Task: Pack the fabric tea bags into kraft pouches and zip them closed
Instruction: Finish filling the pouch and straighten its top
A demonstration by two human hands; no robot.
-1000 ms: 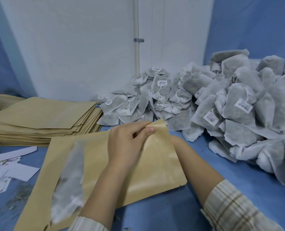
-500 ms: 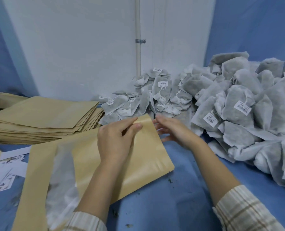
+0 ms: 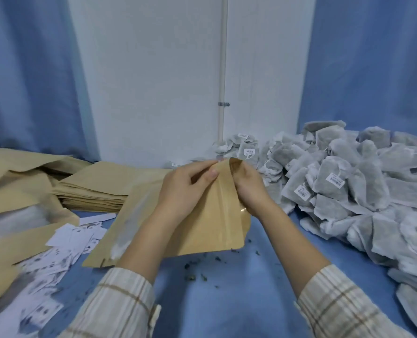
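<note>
A kraft pouch (image 3: 210, 230) with a clear window strip lies tilted on the blue table, its mouth raised toward the wall. My left hand (image 3: 185, 189) pinches one lip of the mouth between thumb and fingers. My right hand (image 3: 249, 186) grips the other lip, and the mouth gapes a little between them. A big heap of grey fabric tea bags (image 3: 348, 191) with white barcode tags fills the right side, just past my right hand.
A stack of flat kraft pouches (image 3: 100, 186) sits at the back left, with more pouches (image 3: 15, 240) spread at the far left. Small white printed cards (image 3: 63, 252) are scattered at the front left. Dark tea crumbs (image 3: 197, 276) lie on the blue table (image 3: 239, 301).
My right hand has come onto the pouch mouth from the right and taken hold of its far lip. The pouch mouth has lifted and parted. The head view has tilted up.
</note>
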